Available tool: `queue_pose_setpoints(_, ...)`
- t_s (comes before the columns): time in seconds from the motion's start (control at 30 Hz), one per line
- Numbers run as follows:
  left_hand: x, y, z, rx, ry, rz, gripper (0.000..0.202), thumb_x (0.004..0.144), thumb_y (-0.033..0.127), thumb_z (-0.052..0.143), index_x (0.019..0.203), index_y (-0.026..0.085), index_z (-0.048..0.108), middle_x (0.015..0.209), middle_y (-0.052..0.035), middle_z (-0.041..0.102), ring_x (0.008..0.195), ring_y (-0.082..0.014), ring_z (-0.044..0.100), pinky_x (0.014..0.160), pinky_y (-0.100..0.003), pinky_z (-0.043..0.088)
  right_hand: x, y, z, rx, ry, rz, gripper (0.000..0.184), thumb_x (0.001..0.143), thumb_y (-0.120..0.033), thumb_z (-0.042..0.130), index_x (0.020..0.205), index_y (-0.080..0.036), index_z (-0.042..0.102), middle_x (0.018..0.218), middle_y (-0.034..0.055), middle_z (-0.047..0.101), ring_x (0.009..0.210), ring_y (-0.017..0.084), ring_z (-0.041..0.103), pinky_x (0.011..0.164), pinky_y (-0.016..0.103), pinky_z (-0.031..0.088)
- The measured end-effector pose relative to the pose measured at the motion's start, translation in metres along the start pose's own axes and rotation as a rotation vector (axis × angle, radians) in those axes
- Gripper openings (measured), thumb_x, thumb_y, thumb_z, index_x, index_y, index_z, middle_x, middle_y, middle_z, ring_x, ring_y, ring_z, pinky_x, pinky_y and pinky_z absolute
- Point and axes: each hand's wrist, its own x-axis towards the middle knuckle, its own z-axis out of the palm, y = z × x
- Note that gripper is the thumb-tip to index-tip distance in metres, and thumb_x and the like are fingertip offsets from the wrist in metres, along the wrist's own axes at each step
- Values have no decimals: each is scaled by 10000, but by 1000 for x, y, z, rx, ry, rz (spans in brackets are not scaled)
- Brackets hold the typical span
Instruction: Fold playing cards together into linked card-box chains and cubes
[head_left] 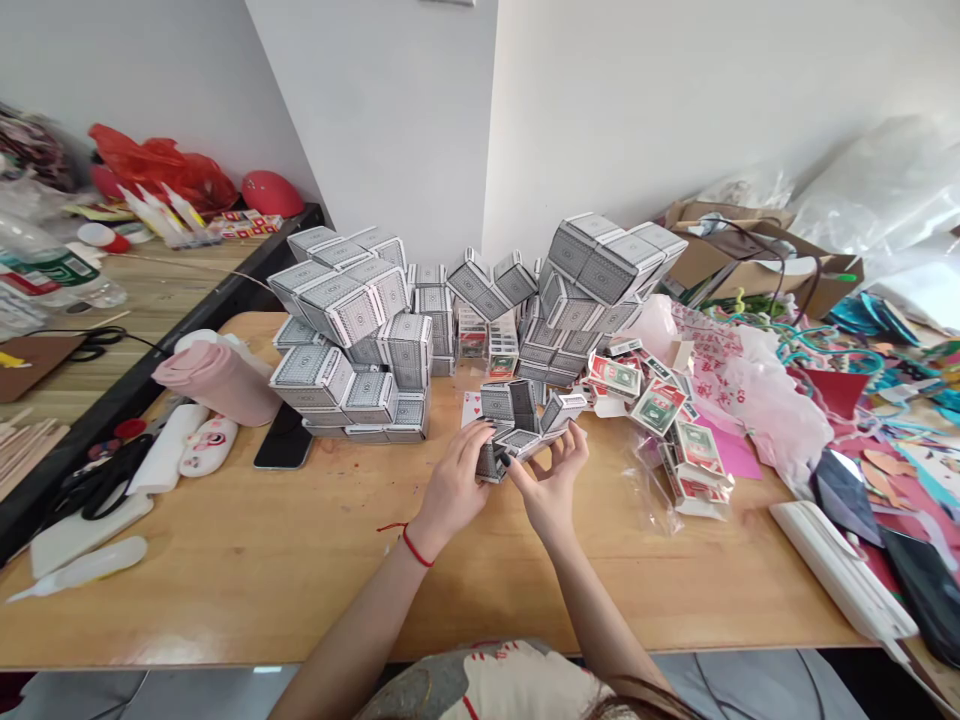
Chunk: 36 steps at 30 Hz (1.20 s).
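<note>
Between my hands is a partly built form of folded playing cards (517,415) with grey patterned backs, its flaps sticking up. My left hand (457,470) grips its left side, fingers bent round a card. My right hand (551,475) holds the right side, thumb on the near edge and fingers behind. Beyond it stand joined card cubes: a stack (349,340) on the left, another stack (600,270) on the right, and a V-shaped piece (491,285) in the middle. A face-up red-heart card (472,408) lies just behind my left hand.
Opened green and red card boxes (660,405) lie right of my hands, with clear wrappers and a white plastic bag (772,400) beyond. To the left are a black phone (283,437), a pink roll (217,375) and black scissors (112,475). A white device (840,565) sits at the right edge.
</note>
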Motion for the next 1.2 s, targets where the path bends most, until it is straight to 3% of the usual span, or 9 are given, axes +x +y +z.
queue_pose_setpoints(0.27, 0, 4, -5, -41, -39, 14, 553, 726, 59, 522, 1244, 204, 395, 1274, -98, 492, 1238, -234, 417, 1037, -467, 380, -2, 7, -3, 23, -29, -15, 831, 583, -264, 709, 1247, -307, 211, 1348, 114, 270, 1239, 241, 342, 861, 431, 467)
queue_pose_setpoints(0.47, -1, 9, -19, -258, -139, -33, 578, 700, 85, 521, 1258, 209, 437, 1287, -99, 497, 1197, -266, 462, 993, -462, 424, 0, 14, -12, 5, -65, -12, 883, 549, -308, 751, 1264, -294, 232, 1345, 122, 278, 1252, 255, 326, 878, 440, 448)
queue_pose_setpoints(0.63, -3, 5, -16, -294, -83, -113, 398, 772, 134, 516, 1159, 222, 549, 1196, -77, 578, 1115, -224, 539, 939, -410, 478, -2, 19, -16, 14, -104, -33, 934, 509, -354, 786, 1268, -298, 245, 1345, 116, 293, 1258, 266, 316, 907, 485, 421)
queue_pose_setpoints(1.2, -6, 7, -4, -322, 60, -183, 251, 797, 153, 544, 1017, 219, 643, 1085, -51, 656, 1047, -192, 592, 932, -387, 484, -7, 25, -18, -17, -163, -94, 958, 516, -387, 799, 1272, -297, 218, 1382, 124, 230, 1299, 281, 256, 950, 514, 381)
